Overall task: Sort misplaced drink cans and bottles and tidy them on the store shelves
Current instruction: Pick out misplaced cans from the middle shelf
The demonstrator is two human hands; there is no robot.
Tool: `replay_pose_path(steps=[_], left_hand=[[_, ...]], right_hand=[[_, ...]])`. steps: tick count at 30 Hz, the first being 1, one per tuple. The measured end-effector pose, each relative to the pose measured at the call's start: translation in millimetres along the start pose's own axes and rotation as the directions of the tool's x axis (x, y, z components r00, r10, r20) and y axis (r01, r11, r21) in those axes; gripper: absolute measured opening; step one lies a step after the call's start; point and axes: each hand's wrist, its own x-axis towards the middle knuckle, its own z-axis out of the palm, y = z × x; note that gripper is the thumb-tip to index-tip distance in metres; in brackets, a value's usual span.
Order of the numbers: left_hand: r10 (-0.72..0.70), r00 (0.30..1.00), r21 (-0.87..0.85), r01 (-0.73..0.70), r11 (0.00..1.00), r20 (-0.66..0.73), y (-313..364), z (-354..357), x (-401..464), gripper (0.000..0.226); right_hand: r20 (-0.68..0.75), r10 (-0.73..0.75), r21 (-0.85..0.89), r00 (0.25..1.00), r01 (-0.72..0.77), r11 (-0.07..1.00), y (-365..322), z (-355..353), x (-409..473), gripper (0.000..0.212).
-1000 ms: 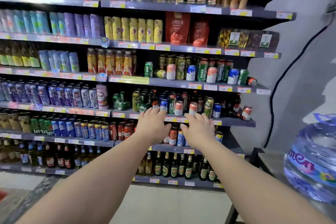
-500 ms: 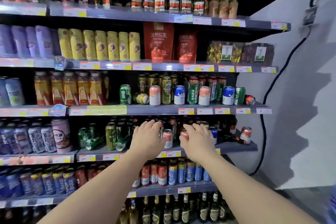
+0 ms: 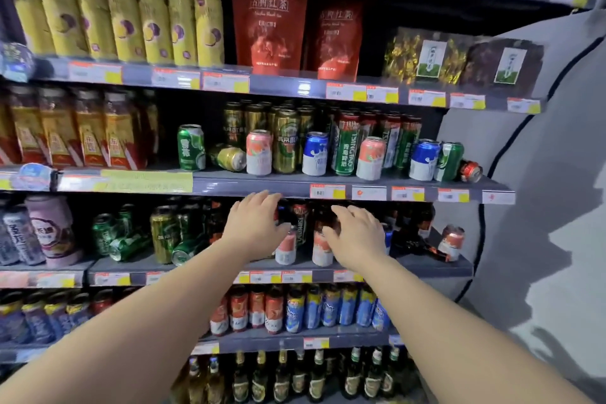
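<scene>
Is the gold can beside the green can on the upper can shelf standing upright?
No, the gold can lies on its side between the upright green can and the pink can.

The left hand [image 3: 254, 228] and right hand [image 3: 355, 239] cover the upper parts of two pink-and-white cans [image 3: 286, 248]. At nine o'clock, purple cans [image 3: 13, 239] are cut off; price labels [image 3: 328, 191] stay unreadable.
</scene>
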Motion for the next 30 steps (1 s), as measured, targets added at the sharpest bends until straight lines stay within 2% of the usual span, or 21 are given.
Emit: replay_pose_path(steps=[6,13,17,24,28,30], left_hand=[[-0.095,0.994,-0.040,0.093,0.995,-0.055,-1,5,51,0.064],[-0.166,0.983,-0.045,0.163,0.986,-0.081,-21,14,72,0.067],[-0.198,0.972,-0.099,0.186,0.978,-0.127,-38,12,92,0.069],[-0.153,0.966,-0.197,0.112,0.974,-0.208,-69,8,147,0.067],[-0.056,0.956,-0.219,-0.009,0.976,-0.289,-94,5,186,0.062],[-0.054,0.951,-0.234,-0.020,0.972,-0.305,-104,3,202,0.069]], right_hand=[[-0.032,-0.046,-0.039,0.998,0.044,0.998,45,-13,67,0.062],[0.008,-0.172,0.092,0.985,0.171,0.981,30,13,104,0.065],[-0.058,-0.179,0.160,0.982,0.186,0.970,18,23,120,0.054],[-0.149,-0.209,0.155,0.967,0.231,0.960,-25,28,151,0.047],[-0.174,-0.155,0.177,0.973,0.185,0.967,-45,32,171,0.047],[-0.206,-0.115,0.194,0.972,0.156,0.969,-54,29,184,0.046]])
